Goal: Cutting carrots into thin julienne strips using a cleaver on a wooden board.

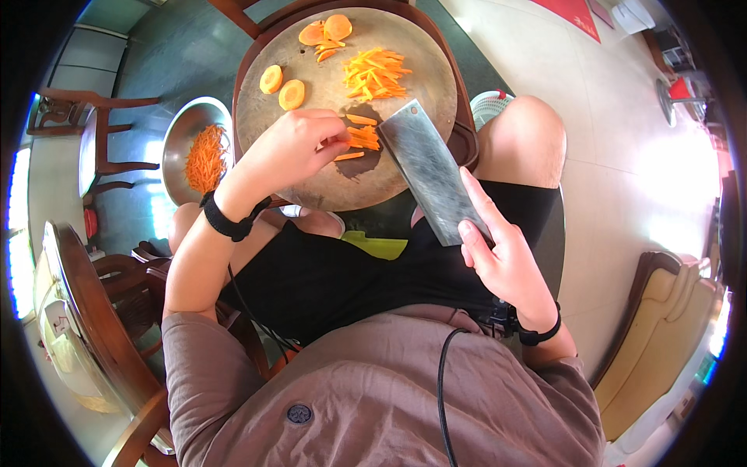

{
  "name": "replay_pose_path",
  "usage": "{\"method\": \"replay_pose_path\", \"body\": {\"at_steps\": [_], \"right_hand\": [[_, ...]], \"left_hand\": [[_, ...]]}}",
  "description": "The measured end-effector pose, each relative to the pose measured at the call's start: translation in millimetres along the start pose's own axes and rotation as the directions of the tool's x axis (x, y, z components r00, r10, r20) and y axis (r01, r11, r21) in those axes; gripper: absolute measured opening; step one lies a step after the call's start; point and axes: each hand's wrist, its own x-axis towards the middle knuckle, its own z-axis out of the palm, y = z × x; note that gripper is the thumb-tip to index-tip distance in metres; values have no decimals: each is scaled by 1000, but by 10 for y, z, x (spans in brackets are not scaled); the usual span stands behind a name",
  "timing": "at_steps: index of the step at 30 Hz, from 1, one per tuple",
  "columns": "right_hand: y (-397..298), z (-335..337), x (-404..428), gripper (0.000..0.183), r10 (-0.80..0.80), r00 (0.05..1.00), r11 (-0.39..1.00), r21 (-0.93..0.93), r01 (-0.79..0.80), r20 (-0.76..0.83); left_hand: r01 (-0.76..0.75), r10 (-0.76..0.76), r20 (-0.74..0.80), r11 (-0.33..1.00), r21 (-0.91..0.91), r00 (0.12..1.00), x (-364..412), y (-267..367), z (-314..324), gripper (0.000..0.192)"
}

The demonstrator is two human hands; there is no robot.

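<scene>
My right hand grips a cleaver by its handle end, the broad steel blade slanting over the near right edge of a round wooden chopping board. At the board's middle, the bent fingertips of my left hand are at a small group of carrot strips on a damp dark patch; whether they pinch a strip is hidden. A pile of carrot sticks lies farther back. Two thick carrot slices rest at the board's left, and more slices with a few strips lie at the far edge.
Left of the board stands a steel bowl with shredded carrot. The board rests on a wooden chair. A white plastic basket is behind my right knee, and a green object lies below, between my legs.
</scene>
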Motion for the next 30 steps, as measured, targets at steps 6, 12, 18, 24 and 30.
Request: {"method": "replay_pose_path", "body": {"at_steps": [6, 12, 18, 24, 30], "right_hand": [[8, -5, -7, 65, -1, 1000, 1000, -21, 1, -3], [28, 7, -6, 64, -24, 1000, 1000, -3, 24, -17], [21, 0, -4, 64, -2, 1000, 1000, -7, 2, -9], [31, 5, 4, 65, -19, 1000, 1000, -8, 19, -22], [16, -8, 6, 65, 4, 1000, 1000, -18, -4, -12]], "left_hand": [[-119, 122, -61, 992, 41, 991, 31, -21, 19, 8], [-19, 19, 2, 1000, 2, 1000, 23, 15, 48, 12], [45, -46, -12, 998, -51, 999, 18, 16, 56, 14], [21, -26, -52, 995, -96, 998, 12, 12, 7, 15], [117, -118, -7, 986, -123, 993, -27, -7, -89, 13]]}}
